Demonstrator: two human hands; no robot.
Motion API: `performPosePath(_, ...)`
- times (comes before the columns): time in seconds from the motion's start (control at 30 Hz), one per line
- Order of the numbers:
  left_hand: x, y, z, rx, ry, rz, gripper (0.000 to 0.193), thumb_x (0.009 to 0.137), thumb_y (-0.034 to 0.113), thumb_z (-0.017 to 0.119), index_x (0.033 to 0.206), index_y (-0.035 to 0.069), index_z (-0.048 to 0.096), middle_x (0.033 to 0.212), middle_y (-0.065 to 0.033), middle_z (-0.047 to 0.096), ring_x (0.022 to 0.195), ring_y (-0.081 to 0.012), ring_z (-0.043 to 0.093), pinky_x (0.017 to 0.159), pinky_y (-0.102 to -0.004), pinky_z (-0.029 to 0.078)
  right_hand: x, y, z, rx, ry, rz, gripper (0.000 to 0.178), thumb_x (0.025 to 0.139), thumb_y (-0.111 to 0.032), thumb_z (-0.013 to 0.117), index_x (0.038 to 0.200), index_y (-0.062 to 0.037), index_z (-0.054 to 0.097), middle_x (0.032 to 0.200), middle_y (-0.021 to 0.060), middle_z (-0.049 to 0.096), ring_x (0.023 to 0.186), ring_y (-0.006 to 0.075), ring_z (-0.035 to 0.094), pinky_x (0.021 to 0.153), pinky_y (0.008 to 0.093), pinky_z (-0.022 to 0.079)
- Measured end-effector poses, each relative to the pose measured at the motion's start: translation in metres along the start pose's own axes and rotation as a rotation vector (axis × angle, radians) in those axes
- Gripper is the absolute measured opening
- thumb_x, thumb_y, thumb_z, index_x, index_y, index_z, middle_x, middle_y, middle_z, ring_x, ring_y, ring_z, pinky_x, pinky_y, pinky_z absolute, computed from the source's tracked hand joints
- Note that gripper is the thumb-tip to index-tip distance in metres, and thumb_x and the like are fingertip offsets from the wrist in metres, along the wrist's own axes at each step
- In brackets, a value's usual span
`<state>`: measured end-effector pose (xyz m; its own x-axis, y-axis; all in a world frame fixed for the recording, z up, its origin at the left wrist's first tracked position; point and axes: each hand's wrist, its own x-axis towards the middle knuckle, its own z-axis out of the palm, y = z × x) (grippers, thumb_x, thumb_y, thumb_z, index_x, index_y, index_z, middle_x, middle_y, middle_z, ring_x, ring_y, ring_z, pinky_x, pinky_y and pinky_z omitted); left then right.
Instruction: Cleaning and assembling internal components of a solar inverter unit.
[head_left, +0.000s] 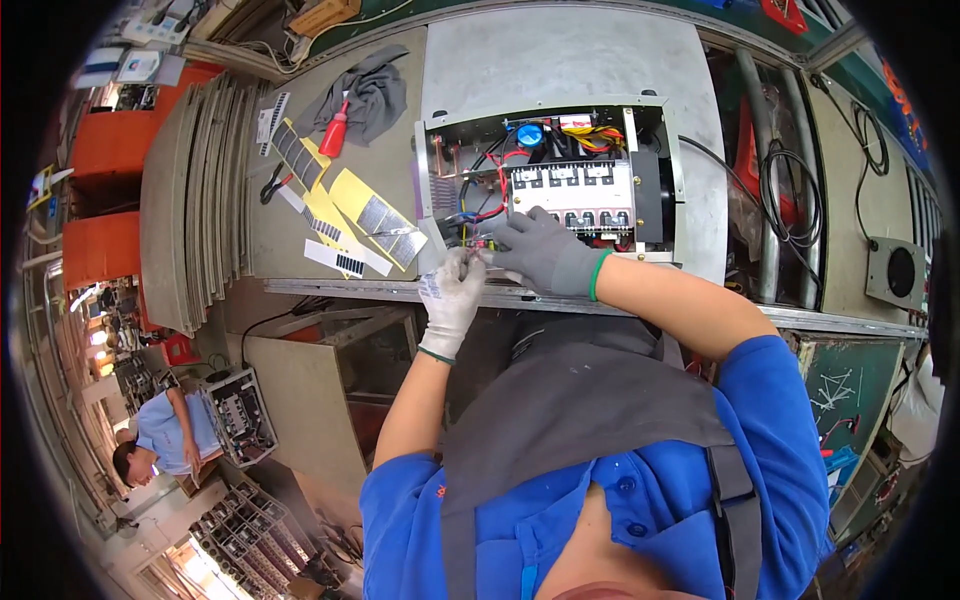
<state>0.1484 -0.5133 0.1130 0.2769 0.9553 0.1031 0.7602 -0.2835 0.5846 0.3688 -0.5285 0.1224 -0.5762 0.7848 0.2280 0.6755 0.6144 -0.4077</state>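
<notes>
An open metal equipment case [548,104] lies in front of me, with wires, a blue round component [530,135] and a white board [570,190] of dark parts inside. My left hand [455,295], in a white glove, is at the case's near left corner with its fingertips pinched. My right hand [540,250], in a grey glove, reaches over the near edge, and its fingers close in beside the left fingertips. Small reddish wire ends [480,243] show between the hands. What exactly the fingers grip is hidden.
Left of the case lie a red bottle [335,132], a grey cloth [372,98], yellow label sheets [375,215] and small cutters [272,186]. Flat panels [190,200] stand stacked farther left. A black cable [790,200] is coiled at right. Another person [180,430] works at lower left.
</notes>
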Motion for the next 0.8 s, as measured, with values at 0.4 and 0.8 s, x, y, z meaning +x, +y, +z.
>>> performPosePath(0.4,0.064,-0.002,-0.068,-1.170,0.031,-0.308,0.056,0.104,0.035,0.058,0.146,0.002,0.042,0.131,-0.0151,0.055,0.113,-0.0223,0.060,0.093,-0.0334,0.050,-0.135,0.041,-0.073,-0.130,0.491,0.819,0.100,0.075,-0.032,0.082,0.155,-0.0008,0.031,0.140,0.0232,0.051,0.131,0.0418,0.048,0.110,0.0471,0.038)
performPosePath(0.8,0.056,-0.004,-0.046,-0.826,-0.354,-0.282,0.085,0.102,0.070,0.033,0.157,0.005,0.027,0.155,-0.0058,0.036,0.142,-0.0196,0.036,0.118,-0.0372,0.029,-0.141,0.013,-0.083,0.825,0.612,1.280,0.061,0.101,-0.048,0.055,0.136,0.0014,0.059,0.109,0.0120,0.069,0.100,0.0164,0.063,0.090,0.0323,0.049)
